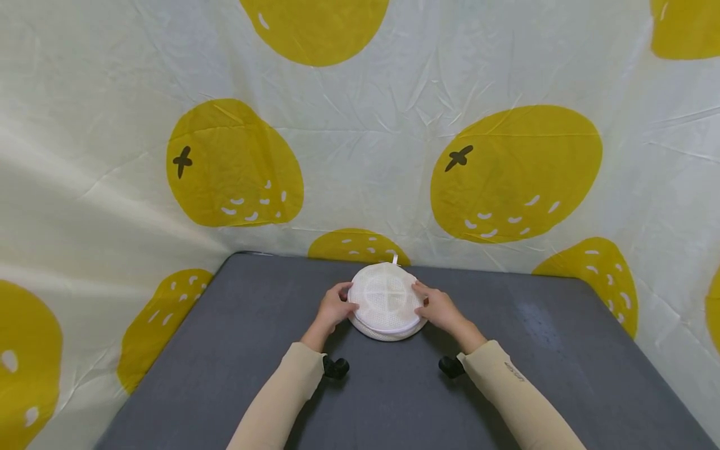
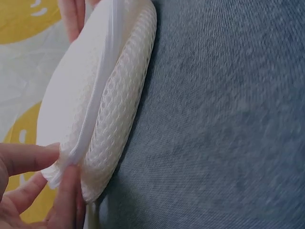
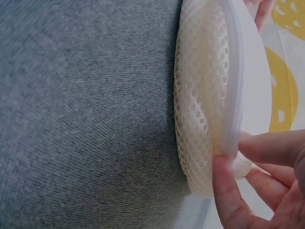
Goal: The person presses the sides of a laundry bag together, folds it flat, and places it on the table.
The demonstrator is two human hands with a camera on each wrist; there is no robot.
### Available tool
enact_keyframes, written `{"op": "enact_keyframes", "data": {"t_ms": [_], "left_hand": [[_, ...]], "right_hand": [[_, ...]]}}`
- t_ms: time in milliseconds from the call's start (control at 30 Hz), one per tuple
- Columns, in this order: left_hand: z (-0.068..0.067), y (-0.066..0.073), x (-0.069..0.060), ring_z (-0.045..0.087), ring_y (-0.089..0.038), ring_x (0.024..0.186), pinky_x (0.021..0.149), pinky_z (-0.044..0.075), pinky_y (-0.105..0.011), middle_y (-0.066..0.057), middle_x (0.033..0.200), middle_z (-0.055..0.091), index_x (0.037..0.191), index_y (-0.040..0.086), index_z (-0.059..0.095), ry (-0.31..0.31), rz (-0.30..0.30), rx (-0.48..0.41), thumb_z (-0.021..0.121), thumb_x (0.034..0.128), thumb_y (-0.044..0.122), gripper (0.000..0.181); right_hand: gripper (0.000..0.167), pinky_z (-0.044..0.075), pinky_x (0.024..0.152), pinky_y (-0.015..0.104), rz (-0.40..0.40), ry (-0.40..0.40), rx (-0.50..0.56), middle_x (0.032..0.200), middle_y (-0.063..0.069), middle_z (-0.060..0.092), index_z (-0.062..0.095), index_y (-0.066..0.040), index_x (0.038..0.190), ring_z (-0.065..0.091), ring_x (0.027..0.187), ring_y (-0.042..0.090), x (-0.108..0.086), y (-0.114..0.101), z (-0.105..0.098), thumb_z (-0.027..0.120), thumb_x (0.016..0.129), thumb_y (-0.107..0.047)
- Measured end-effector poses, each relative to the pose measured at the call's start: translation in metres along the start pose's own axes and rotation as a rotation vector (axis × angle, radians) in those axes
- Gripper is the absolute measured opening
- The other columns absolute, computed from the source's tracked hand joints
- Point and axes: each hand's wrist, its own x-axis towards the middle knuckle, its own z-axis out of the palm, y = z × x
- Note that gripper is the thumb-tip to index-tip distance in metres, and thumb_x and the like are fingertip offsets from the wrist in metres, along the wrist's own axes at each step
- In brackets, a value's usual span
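A round white mesh laundry bag lies flattened near the far side of the grey surface, a small loop tab at its back. My left hand pinches its left edge between thumb and fingers. On the opposite edge, my right hand pinches the rim the same way. In the left wrist view a white zipper band runs along the bag's side, above a puffy mesh layer. The right wrist view has the zipper beside my thumb and finger. Whether anything is inside the bag cannot be told.
The grey cloth-covered table extends around the bag on all sides. Behind it hangs a pale curtain with yellow fruit prints, meeting the table's back edge. A black wrist device sits below each sleeve cuff.
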Motion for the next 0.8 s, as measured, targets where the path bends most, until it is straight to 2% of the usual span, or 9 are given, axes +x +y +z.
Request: {"op": "enact_keyframes", "data": {"t_ms": [233, 433, 667, 800], "left_hand": [[-0.0007, 0.0002, 0.0028, 0.059, -0.024, 0.08, 0.071, 0.06, -0.034, -0.015, 0.102, 0.051, 0.142, -0.003, 0.056, -0.04, -0.027, 0.037, 0.074, 0.0856, -0.011, 0.06], [0.0009, 0.0012, 0.0038, 0.056, -0.023, 0.08, 0.07, 0.059, -0.032, -0.015, 0.1, 0.049, 0.143, -0.005, 0.054, -0.06, -0.015, 0.05, 0.073, 0.086, -0.013, 0.06], [0.0015, 0.0016, 0.002, 0.055, -0.022, 0.08, 0.07, 0.059, -0.032, -0.015, 0.1, 0.048, 0.142, -0.006, 0.054, -0.054, -0.011, 0.052, 0.072, 0.0857, -0.014, 0.06], [0.0, 0.0012, 0.0012, 0.059, -0.025, 0.085, 0.072, 0.059, -0.033, -0.023, 0.113, 0.055, 0.143, -0.006, 0.054, -0.048, -0.01, 0.06, 0.072, 0.0863, -0.013, 0.06]], "right_hand": [[0.062, 0.042, 0.068, 0.031, -0.027, -0.006, -0.019, 0.152, 0.027, 0.044, 0.05, 0.013, 0.143, 0.049, 0.073, 0.021, 0.0004, 0.0022, 0.0013, 0.07, 0.085, 0.004], [0.061, 0.037, 0.062, 0.029, -0.032, -0.04, -0.025, 0.153, 0.027, 0.041, 0.048, 0.012, 0.144, 0.041, 0.064, 0.016, 0.0008, 0.0047, 0.0014, 0.07, 0.087, 0.004], [0.061, 0.039, 0.064, 0.03, -0.026, -0.083, -0.043, 0.155, 0.027, 0.039, 0.047, 0.012, 0.146, 0.042, 0.066, 0.017, 0.0006, 0.0039, 0.0002, 0.069, 0.09, 0.003], [0.06, 0.04, 0.065, 0.03, -0.044, -0.087, -0.05, 0.155, 0.029, 0.038, 0.046, 0.013, 0.146, 0.044, 0.068, 0.018, 0.0004, 0.0026, 0.0, 0.068, 0.091, 0.002]]}}
